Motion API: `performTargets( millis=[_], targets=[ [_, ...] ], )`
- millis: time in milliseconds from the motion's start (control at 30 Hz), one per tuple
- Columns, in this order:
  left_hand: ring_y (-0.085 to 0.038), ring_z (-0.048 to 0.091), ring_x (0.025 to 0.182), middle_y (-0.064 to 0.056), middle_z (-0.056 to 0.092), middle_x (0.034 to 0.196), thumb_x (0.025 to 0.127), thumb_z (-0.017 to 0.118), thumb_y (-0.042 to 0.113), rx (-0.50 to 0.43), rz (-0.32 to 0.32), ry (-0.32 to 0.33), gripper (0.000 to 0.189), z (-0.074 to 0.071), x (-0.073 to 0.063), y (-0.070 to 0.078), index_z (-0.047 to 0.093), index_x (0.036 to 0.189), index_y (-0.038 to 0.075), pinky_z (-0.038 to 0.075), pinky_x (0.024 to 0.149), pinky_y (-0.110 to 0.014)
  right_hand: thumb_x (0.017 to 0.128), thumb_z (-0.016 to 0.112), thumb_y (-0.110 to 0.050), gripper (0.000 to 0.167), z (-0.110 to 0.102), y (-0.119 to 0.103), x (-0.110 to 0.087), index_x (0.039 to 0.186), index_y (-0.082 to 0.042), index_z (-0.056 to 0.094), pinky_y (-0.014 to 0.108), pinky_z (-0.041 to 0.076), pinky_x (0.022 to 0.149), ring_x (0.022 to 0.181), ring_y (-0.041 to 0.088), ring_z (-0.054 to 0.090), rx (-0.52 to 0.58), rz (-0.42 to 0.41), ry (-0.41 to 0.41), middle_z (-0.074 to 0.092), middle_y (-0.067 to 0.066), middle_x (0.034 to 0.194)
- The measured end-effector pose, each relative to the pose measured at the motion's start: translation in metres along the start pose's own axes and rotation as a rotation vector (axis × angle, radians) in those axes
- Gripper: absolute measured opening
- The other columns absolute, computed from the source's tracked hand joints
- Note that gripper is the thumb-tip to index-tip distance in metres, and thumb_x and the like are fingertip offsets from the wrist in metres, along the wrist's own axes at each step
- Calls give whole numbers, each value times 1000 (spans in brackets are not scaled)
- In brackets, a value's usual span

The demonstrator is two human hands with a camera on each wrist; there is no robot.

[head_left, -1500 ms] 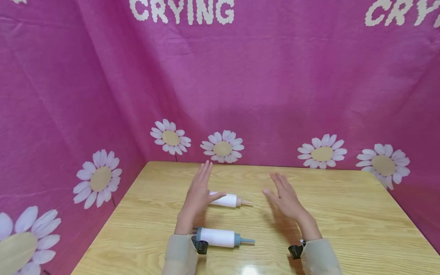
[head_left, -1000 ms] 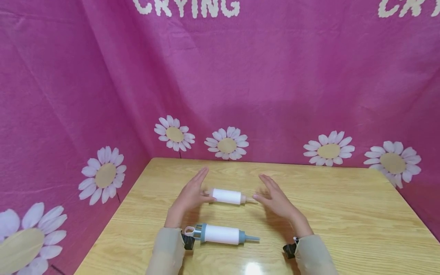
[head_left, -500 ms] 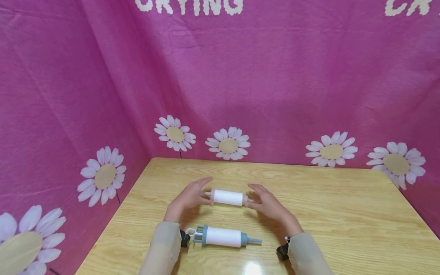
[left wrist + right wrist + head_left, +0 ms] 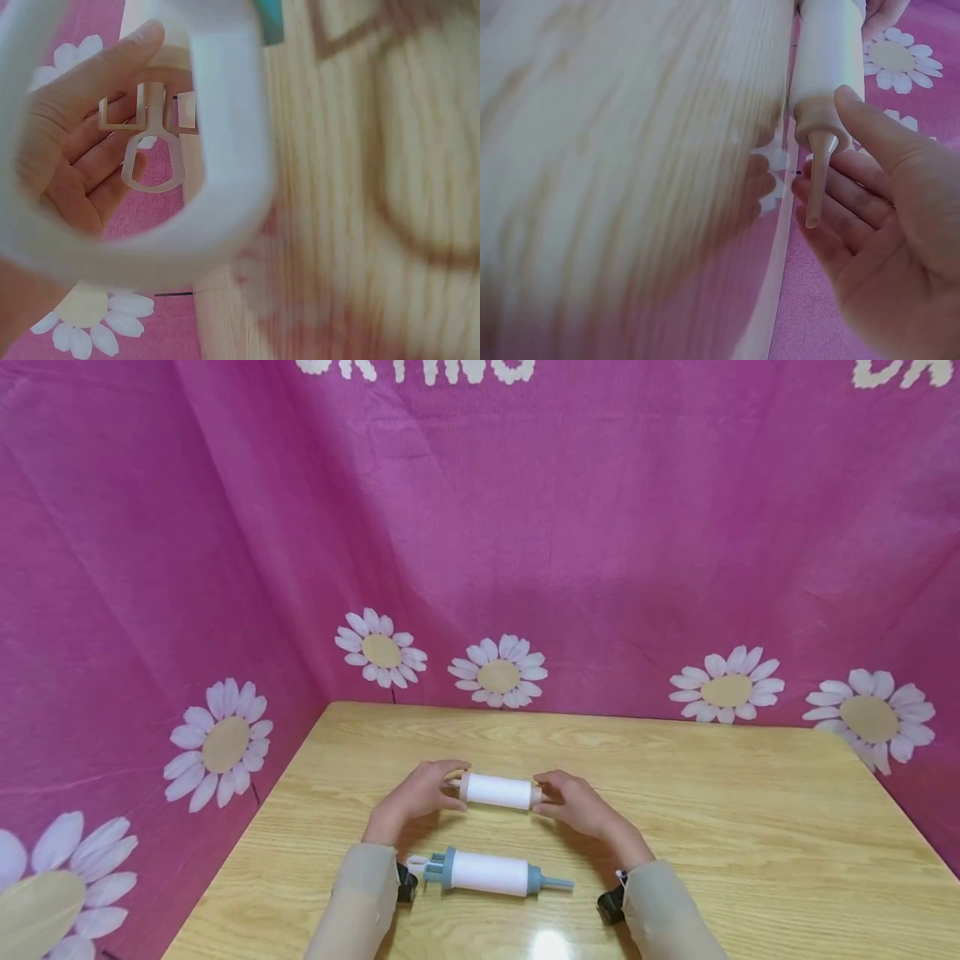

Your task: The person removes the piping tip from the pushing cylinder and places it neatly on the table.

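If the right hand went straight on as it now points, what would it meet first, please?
Likely the beige nozzle end of the far white tube; whether the right hand touches it is unclear.

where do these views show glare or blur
Head view: bright glare on the yellowish wood-grain tabletop at the bottom edge; left wrist: the large white rounded ring up close is blurred, the small pale beige ring handle beyond it clearer; right wrist: tabletop streaky and soft, the slim beige tubular nozzle sharper.

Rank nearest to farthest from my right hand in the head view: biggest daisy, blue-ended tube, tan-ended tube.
1. Tan-ended tube: between the left hand and right hand.
2. Blue-ended tube: leftward, closer to you.
3. Biggest daisy: lower left corner.
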State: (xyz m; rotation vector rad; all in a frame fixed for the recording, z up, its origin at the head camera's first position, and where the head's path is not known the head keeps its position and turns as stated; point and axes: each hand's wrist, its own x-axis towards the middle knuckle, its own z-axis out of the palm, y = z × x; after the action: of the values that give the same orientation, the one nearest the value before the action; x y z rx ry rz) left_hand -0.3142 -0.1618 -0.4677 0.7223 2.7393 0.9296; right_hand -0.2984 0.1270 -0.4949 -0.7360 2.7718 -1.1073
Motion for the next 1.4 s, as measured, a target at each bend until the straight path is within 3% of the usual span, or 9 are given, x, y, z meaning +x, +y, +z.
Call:
performTargets(
  millis=[200,467,667,867,1100,1400],
  targets=[
    [-29,67,112,-16,63,131,82,77,8,-30,18,11,53,-1,0,-1,58,131,0,54,98,-41,90,70,-16,31,0,1,3,114,2,65,42,56,90,103,30,66,-69,-73,15,69,17,112],
    [-30,64,118,-15,64,129,82,78,9,-50,16,9,49,1,-6,-2,60,127,2,56,96,-37,90,69,-16,21,1,1,2,106,-2,69,36,56,86,97,24,67,-111,-123,31,72,11,103],
    [-27,67,112,-11,64,131,82,79,12,-77,17,38,49,-2,-11,0,61,127,6,54,99,-39,93,66,-17,24,-2,0,-4,113,-3,67,34,56,87,102,23,65,16,-51,28,70,11,110],
    [-26,63,120,-7,65,130,82,79,15,-80,49,98,49,-10,-16,7,61,127,9,52,103,-42,95,64,-24,33,-7,-4,-9,121,-5,64,37,55,91,109,26,64,153,1,58,69,13,117],
    [-26,63,121,-5,66,128,80,81,16,-80,61,147,49,-11,-21,12,62,126,12,51,103,-45,92,68,-23,32,-10,-9,-14,120,-8,65,45,54,98,113,32,64,218,8,129,69,12,118],
    [-30,63,119,-5,66,128,79,81,15,-104,98,187,50,-11,-24,21,63,126,14,52,102,-46,91,69,-24,32,-17,-11,-22,120,-10,66,43,55,96,115,32,64,255,5,185,69,11,120]
  ],
)
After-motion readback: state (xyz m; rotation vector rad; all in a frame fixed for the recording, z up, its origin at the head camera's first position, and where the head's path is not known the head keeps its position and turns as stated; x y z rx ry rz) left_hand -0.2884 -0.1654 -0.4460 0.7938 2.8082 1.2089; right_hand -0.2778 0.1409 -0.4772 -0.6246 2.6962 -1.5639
